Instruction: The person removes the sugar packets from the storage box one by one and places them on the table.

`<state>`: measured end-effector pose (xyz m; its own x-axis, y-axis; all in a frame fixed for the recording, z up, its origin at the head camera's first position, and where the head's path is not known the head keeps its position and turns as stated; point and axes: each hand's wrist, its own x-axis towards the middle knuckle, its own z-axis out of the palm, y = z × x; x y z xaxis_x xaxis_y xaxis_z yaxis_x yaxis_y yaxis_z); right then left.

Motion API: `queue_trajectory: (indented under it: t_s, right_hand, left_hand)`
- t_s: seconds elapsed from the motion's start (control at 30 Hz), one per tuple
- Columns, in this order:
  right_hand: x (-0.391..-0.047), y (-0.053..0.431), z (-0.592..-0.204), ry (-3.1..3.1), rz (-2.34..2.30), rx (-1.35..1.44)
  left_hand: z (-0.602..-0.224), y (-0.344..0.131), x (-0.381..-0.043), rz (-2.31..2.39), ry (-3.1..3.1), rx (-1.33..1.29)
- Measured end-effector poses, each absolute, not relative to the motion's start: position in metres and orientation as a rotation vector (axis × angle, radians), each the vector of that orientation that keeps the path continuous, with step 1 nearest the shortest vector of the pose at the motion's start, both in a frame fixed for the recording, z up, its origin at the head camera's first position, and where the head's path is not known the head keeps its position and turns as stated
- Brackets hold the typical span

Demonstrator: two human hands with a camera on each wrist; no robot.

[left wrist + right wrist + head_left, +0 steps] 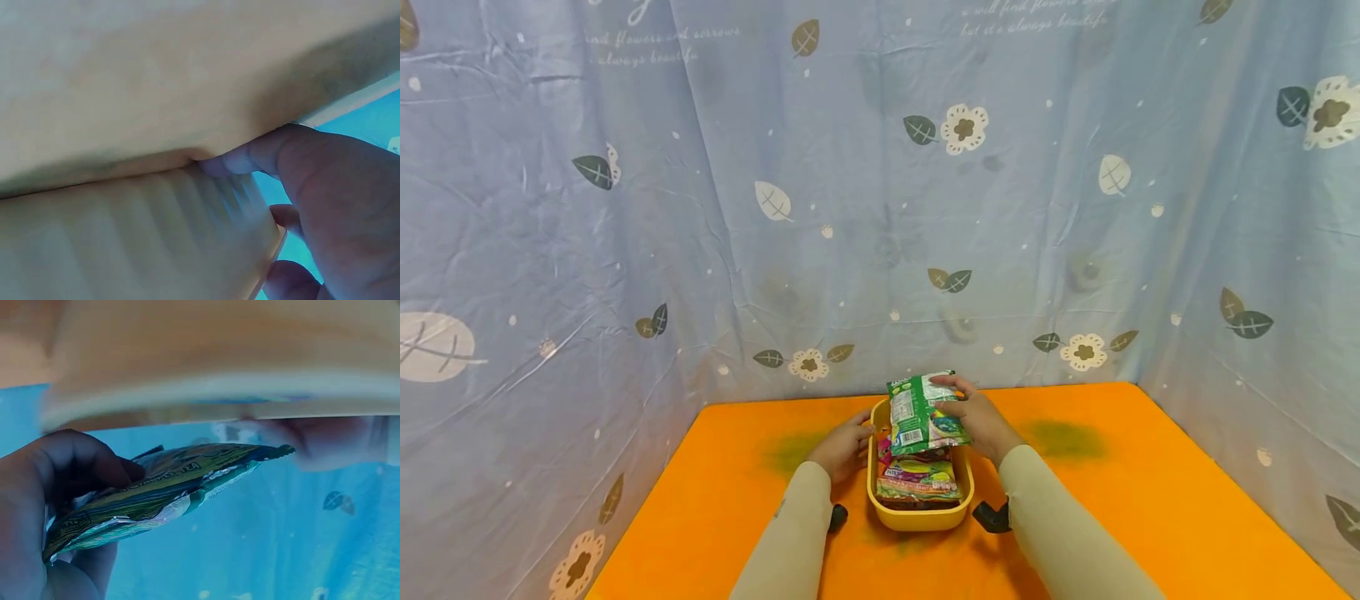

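Observation:
In the head view a yellow plastic basket [922, 521] stands on the orange table. My right hand [981, 419] pinches a green snack packet [913, 404] above the basket's far part, tilted, thumb on one face and fingers on the other. In the right wrist view the packet [181, 478] shows edge-on, between thumb and fingers. My left hand [842, 448] holds the basket's left side near the far corner. Its thumb rests against the ribbed wall [125, 237] in the left wrist view, with fingertips partly hidden behind the edge. Colourful packets [917, 479] lie inside the basket.
The orange tabletop [730, 508] spreads to both sides and carries dull greenish patches. A blue curtain [865, 233] printed with leaves and flowers hangs behind the table and along both sides. Black devices [992, 517] sit at both wrists.

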<state>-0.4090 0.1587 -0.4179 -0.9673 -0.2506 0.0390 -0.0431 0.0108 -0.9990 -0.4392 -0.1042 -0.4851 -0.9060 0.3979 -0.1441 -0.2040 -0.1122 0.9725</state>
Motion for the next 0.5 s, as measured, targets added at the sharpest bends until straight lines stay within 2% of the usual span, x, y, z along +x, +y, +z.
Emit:
queue_trajectory:
  t_s: [0.5]
  right_hand:
    - [-0.434, 0.217, -0.429, 2.045, -2.227, -0.185]
  left_hand:
    - [-0.486, -0.106, -0.441, 2.067, 1.763, 0.201]
